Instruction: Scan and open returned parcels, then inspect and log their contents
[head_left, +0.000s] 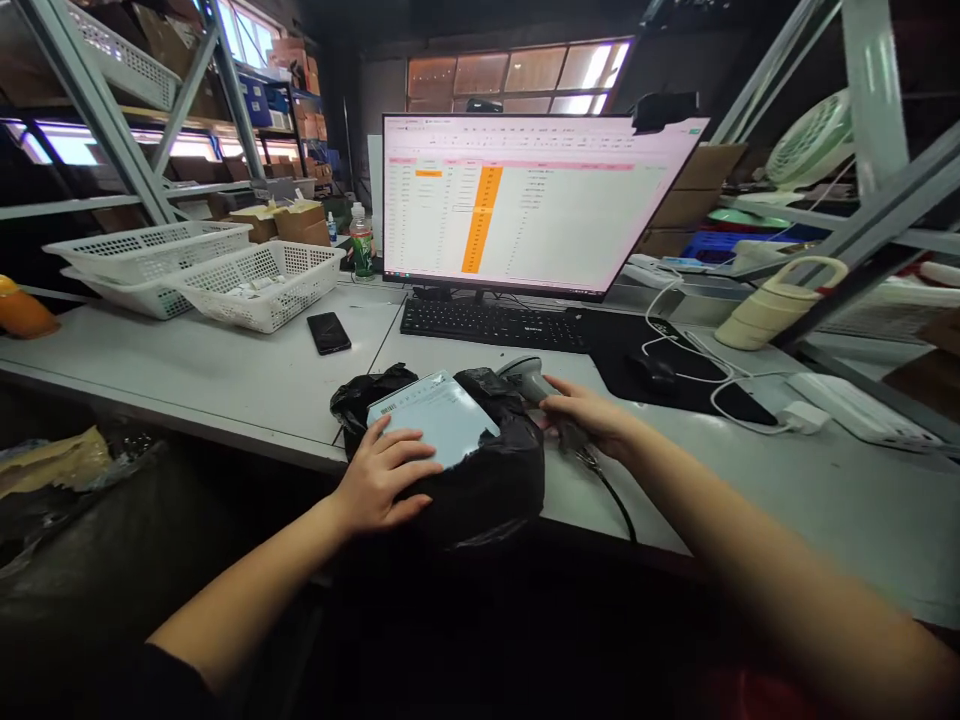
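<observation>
A pale blue box with a printed barcode at its upper left shows through the opening of a black plastic bag at the table's front edge. My left hand lies over the bag and the box's near left side, fingers spread. In my right hand is a grey barcode scanner, gripped by its handle. The scanner's head is just beyond the bag's right side, and a dark cable hangs from its handle over the table.
A keyboard and a monitor showing a spreadsheet stand behind the bag. Left are a phone and white perforated baskets. Right are a mouse, white cables, a power strip and a cream tumbler.
</observation>
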